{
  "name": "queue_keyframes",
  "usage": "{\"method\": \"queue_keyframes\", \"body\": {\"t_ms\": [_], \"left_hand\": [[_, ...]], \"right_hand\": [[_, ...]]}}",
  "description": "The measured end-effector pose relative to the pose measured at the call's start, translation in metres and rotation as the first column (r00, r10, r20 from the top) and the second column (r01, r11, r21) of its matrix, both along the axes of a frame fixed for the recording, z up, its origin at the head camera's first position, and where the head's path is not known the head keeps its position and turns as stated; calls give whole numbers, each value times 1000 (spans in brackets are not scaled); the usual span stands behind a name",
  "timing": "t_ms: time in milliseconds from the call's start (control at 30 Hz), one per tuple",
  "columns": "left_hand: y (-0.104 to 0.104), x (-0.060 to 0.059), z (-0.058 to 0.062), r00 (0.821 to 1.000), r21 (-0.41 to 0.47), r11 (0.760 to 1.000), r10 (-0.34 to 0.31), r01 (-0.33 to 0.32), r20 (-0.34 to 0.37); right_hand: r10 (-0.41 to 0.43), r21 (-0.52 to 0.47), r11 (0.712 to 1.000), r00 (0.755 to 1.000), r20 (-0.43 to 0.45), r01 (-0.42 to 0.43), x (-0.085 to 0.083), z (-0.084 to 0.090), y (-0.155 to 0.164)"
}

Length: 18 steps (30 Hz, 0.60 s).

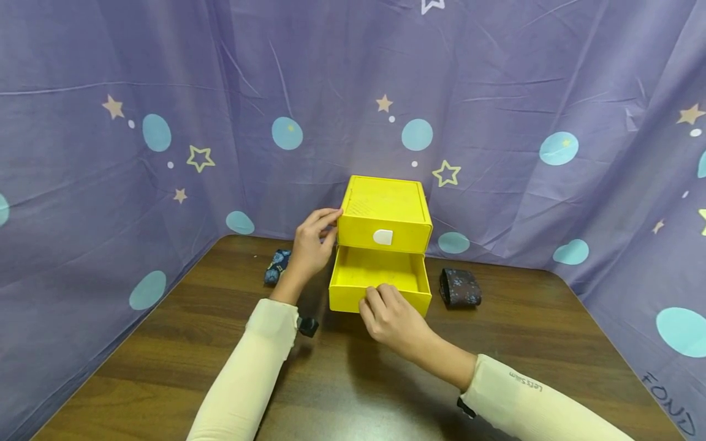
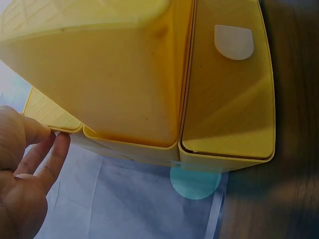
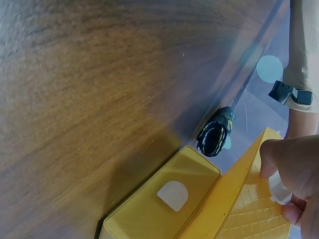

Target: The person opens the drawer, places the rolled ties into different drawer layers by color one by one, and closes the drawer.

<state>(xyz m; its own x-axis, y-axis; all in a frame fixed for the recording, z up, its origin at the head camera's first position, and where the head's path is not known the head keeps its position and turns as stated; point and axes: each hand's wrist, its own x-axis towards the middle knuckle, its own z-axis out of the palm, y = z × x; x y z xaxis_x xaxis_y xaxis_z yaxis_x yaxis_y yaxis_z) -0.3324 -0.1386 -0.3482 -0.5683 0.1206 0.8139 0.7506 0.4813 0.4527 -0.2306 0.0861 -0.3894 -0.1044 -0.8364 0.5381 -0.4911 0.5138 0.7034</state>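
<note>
"Lets Slim" lettering on the right sleeve (image 1: 526,392)

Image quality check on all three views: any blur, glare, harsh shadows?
Head view: sharp, evenly lit, soft shadows under the arms on the table. Left wrist view: the yellow drawer box fills the frame, soft and slightly washed out, left hand blurred. Right wrist view: table wood smeared, right hand out of focus at the edge.
</note>
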Motion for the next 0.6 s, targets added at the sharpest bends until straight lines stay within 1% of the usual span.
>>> {"method": "queue_keyframes", "body": {"t_ms": [133,367,600], "left_hand": [[0,0,1,1000,-4,1000,2,-2,-9],[0,0,0,1000,-12,1000,4,-4,0],[1,0,1,1000,-2,1000,0,0,1]], "right_hand": [[6,-11,1000,1000,5,-5,2,0,0],[16,-8,1000,1000,16,-15,5,1,0],[18,-1,1000,1000,6,-18,10,2,0]]}}
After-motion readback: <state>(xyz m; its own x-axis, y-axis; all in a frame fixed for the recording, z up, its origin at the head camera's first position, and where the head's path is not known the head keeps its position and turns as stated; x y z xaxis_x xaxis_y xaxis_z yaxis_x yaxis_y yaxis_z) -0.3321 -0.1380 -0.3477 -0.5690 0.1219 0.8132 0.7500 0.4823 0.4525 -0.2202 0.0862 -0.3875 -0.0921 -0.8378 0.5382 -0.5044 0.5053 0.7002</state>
